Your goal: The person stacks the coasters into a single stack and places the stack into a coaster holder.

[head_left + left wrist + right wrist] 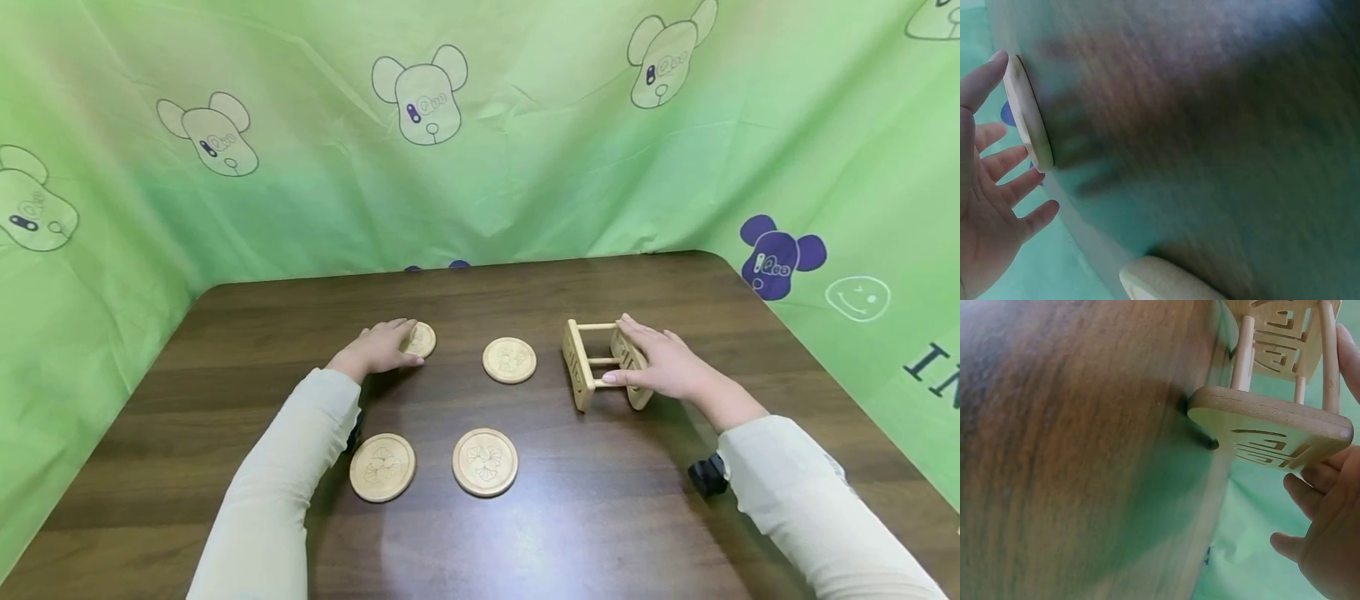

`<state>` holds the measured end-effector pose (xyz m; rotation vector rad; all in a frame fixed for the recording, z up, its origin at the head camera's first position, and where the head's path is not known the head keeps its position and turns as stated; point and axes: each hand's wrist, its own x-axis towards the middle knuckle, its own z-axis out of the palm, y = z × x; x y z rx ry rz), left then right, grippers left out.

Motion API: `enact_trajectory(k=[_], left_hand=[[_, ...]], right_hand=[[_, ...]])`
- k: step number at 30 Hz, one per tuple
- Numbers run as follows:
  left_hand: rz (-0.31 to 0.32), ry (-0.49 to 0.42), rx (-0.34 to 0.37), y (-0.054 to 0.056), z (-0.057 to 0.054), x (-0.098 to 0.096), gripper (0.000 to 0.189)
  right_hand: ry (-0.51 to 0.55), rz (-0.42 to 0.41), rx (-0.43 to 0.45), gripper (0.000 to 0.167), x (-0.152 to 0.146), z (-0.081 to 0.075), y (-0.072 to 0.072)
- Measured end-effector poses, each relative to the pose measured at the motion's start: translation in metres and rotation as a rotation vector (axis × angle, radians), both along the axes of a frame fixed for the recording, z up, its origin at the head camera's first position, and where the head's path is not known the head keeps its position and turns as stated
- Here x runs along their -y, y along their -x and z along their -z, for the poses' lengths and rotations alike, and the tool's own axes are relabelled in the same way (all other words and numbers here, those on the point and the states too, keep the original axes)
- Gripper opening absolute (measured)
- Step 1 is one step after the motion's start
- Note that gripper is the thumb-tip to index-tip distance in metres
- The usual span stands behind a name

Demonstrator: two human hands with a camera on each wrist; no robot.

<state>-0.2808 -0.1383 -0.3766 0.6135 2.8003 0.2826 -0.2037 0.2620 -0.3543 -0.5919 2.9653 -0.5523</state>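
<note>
At the far left of the table (225, 350), you spread your left hand (378, 346) at a round wooden coaster (425, 340), thumb by one side of its rim and fingertips by the opposite side; whether they pinch it, you cannot tell from these views. The coaster lies flat, its patterned face partly covered by your hand.

To the right, your right hand (667, 362) grips a small wooden rack (576, 367) by its right-hand side panel, the thumb reaching to the inner side and fingertips against the outer face in the right wrist view. The rack's two side panels, pierced with cut-out patterns, stand apart, joined by slim round rods.

Between your hands sits the middle coaster (510, 361), well apart from both. Closer to you, the near-left coaster (382, 468) lies beside your left forearm, and the near-right coaster (485, 463) lies to its right, the two a little apart; both show a leaf-like design. You wear pale sleeves (270, 492), and a black device (707, 475) shows beneath your right cuff. Behind the dark wood-grained surface hangs a green cloth (525, 192) printed with big-eared cartoon heads, some outlined, one on the right in solid purple.
</note>
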Motion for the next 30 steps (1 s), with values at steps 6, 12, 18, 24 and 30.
enact_trajectory(k=[6,12,18,24,30], left_hand=[[0.002,0.010,0.003,0.0024,0.0018,-0.0017,0.070],[0.018,-0.001,-0.004,0.0035,0.0023,-0.0031,0.069],[0.059,-0.036,-0.031,0.0073,0.0054,-0.0027,0.068],[0.068,-0.031,-0.040,0.0076,0.0055,-0.0026,0.065],[0.079,-0.022,-0.053,0.0085,0.0069,-0.0022,0.064]], right_hand=[[0.006,-0.005,0.001,0.092,0.0009,0.0001,0.0016],[0.007,-0.008,-0.001,0.091,0.0010,0.0004,0.0008],[0.003,0.001,0.014,0.092,0.0006,-0.0030,-0.0004],[0.007,-0.001,0.014,0.092,0.0010,-0.0035,-0.0010],[0.010,-0.008,0.005,0.091,0.0009,-0.0024,-0.0012]])
